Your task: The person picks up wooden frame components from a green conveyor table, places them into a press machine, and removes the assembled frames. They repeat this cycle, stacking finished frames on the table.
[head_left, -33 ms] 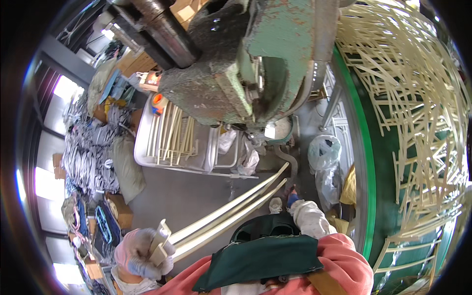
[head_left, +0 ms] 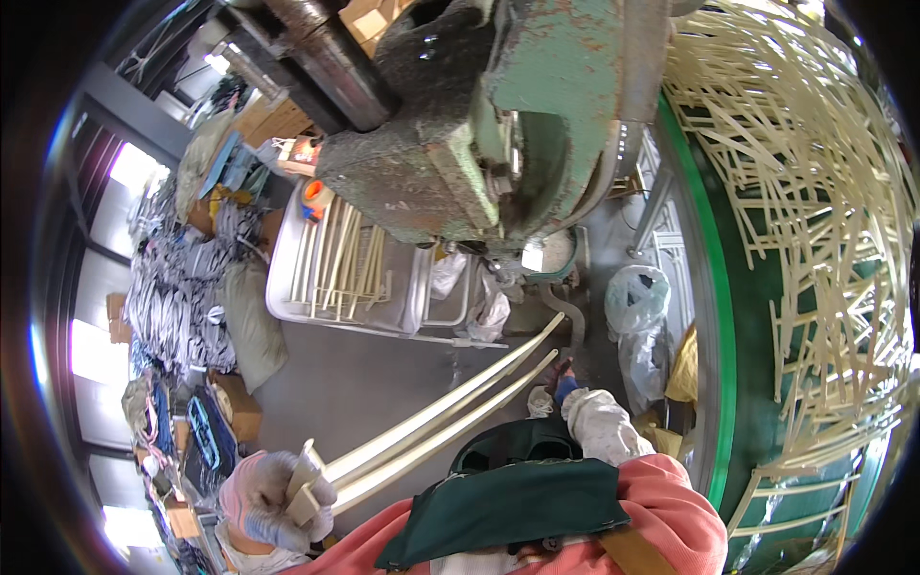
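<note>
At the lower left, my left hand [head_left: 264, 496] wears a striped, greyish work glove. Its fingers are wrapped around one end of several long cream strips [head_left: 422, 422] with slightly curved far ends. The strips slant up and right across my front, and their far tips are apart from one another. My right hand [head_left: 565, 376], partly covered in blue with darker fingertips, is beside those tips, below the machine; its fingers are too small and foreshortened to read. A white shoe [head_left: 540, 402] shows next to it.
A worn green press-like machine [head_left: 412, 182] fills the top middle. Behind the strips stands a white tub [head_left: 287, 302] holding more strips. A green-edged table [head_left: 721, 383] at the right bears a large strip pile [head_left: 815, 172]. Plastic bags [head_left: 637, 316] hang near it; bundled grey cloth [head_left: 182, 307] lies left.
The strip ends in my left hand have turned slightly, and the far tips dipped a little. My right hand has shifted slightly left. The whole view has moved a little.
</note>
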Motion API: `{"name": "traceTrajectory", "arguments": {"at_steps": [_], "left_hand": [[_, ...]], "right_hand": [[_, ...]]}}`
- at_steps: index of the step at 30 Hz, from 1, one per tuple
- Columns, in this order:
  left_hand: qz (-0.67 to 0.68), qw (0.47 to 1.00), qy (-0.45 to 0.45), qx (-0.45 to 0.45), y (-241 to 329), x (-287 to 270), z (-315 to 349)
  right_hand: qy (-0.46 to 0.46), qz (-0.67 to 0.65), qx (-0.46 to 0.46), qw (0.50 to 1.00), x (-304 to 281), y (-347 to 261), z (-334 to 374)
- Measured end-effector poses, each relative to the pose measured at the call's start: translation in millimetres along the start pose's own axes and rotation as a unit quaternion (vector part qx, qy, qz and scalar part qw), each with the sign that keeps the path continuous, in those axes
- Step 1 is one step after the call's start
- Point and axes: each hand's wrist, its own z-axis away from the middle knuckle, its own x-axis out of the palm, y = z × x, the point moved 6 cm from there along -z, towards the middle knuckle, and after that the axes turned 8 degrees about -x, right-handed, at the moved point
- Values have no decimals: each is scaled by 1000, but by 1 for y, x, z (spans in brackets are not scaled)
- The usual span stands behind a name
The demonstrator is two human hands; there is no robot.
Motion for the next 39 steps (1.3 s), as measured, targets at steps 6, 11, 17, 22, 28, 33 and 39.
{"name": "traceTrajectory", "arguments": {"at_steps": [6,11,17,22,28,33,39], "left_hand": [[48,994,-10,95,29,-27,18],[80,988,81,106,-1,-102,6],[70,994,78,5,-102,-149,-88],[50,998,-21,28,-173,-138,-195],[183,980,-62,52,-183,-99,-238],[163,977,96,95,-142,-45,-264],[178,959,201,88,-110,-10,-286]], "right_hand": [[17,228,-202,952,17,-25,-39],[261,182,-150,936,-219,38,19],[506,9,-208,837,-614,28,279],[502,3,-364,785,-756,-72,478],[454,332,-351,749,-590,-287,475],[129,135,-368,911,-260,-377,328],[21,-236,-244,940,-147,-415,261]]}}
